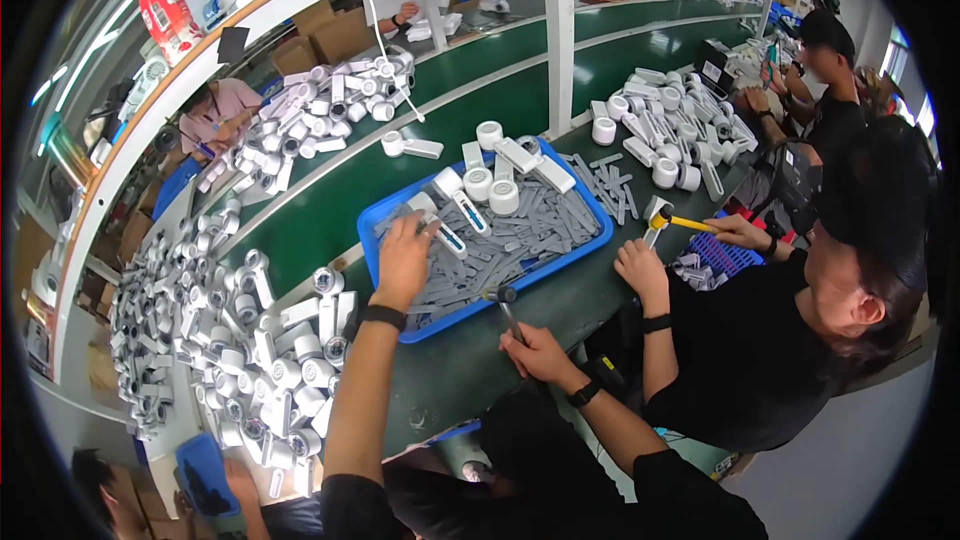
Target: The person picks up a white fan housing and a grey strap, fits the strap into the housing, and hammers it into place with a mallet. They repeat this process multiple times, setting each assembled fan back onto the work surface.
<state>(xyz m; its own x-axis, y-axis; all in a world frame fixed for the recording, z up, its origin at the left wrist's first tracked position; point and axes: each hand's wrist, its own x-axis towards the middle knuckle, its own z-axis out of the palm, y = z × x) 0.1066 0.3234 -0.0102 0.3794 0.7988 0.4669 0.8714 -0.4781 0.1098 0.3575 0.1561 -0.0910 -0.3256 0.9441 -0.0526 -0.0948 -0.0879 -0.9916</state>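
My left hand (403,258) reaches over the left side of a blue tray (372,223), its fingers closed on a white handheld fan (452,240) with a round head. The handle of that fan lies open, with a blue-green strip inside. In my right hand (541,353) is a small hammer (507,306), its dark head up near the tray's front rim. Many flat grey strips (510,258) fill the tray. Several more white fans (504,197) rest on top of them at the back.
Heaps of white fans lie at the left (285,370), back left (330,105) and back right (680,130) of the green bench (430,395). A co-worker at my right holds a yellow-handled hammer (690,224). A white post (560,40) stands behind the tray.
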